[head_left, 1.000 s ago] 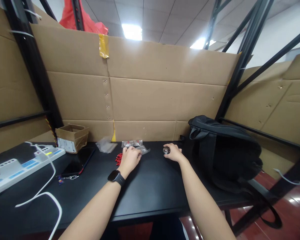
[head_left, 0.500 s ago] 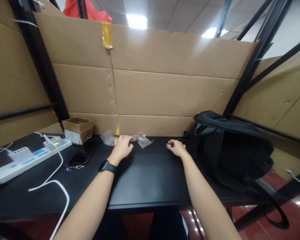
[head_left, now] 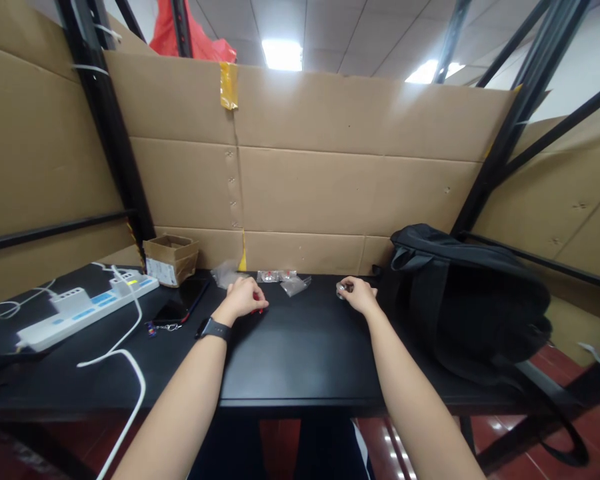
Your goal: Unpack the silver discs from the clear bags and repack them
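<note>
My left hand [head_left: 243,297], with a dark watch on the wrist, is low over the black table [head_left: 300,360], its fingers closed on a small red item [head_left: 260,310] that is mostly hidden. To the right, my right hand [head_left: 359,295] pinches a small shiny metallic object [head_left: 341,289] at the tabletop. Small clear plastic packets [head_left: 276,275] with red marks lie near the cardboard wall between the hands. In front of them is another clear bag [head_left: 295,286]. A crumpled clear bag [head_left: 225,274] sits just behind my left hand.
A black backpack [head_left: 470,300] stands at the right. On the left are an open small carton [head_left: 173,260], a dark phone [head_left: 180,303] with a charm, and a white power strip [head_left: 95,310] with cables. Cardboard panels [head_left: 310,187] rise behind the table.
My left hand has drawn back from the packets and its fingers have closed on the red item. My right hand still pinches the metallic object. The view has shifted slightly.
</note>
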Demonstrator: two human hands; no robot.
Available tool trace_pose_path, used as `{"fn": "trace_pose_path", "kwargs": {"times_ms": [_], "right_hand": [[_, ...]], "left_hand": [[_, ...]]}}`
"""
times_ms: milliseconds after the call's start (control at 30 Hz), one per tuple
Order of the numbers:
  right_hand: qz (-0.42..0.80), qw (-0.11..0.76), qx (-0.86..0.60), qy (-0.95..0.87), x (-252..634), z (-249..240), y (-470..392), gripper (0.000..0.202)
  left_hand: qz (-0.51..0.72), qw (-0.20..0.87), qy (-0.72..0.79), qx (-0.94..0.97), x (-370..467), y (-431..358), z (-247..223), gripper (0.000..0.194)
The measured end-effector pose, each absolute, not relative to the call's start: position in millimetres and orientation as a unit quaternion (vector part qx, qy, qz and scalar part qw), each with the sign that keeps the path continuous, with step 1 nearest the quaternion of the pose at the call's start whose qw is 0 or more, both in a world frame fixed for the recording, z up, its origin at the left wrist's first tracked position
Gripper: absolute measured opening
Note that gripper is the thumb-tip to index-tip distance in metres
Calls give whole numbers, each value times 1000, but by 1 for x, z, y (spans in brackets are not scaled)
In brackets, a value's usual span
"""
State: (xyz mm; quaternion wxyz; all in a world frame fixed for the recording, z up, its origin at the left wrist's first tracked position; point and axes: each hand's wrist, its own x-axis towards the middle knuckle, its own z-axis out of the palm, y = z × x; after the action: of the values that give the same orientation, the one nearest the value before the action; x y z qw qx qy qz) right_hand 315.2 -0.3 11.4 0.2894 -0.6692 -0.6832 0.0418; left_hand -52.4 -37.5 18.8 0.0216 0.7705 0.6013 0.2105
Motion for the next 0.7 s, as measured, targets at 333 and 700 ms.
{"fn": "trace_pose_path", "kwargs": {"times_ms": [333, 700], "right_hand": [[41, 328, -633, -700, 303, 15, -10, 22], [72, 375, -607, -697, 294, 19, -11, 22]], "left_hand": [[220, 24, 585, 780, -51, -42, 16, 12], [230, -4, 559, 796, -32, -47, 17, 9]]}}
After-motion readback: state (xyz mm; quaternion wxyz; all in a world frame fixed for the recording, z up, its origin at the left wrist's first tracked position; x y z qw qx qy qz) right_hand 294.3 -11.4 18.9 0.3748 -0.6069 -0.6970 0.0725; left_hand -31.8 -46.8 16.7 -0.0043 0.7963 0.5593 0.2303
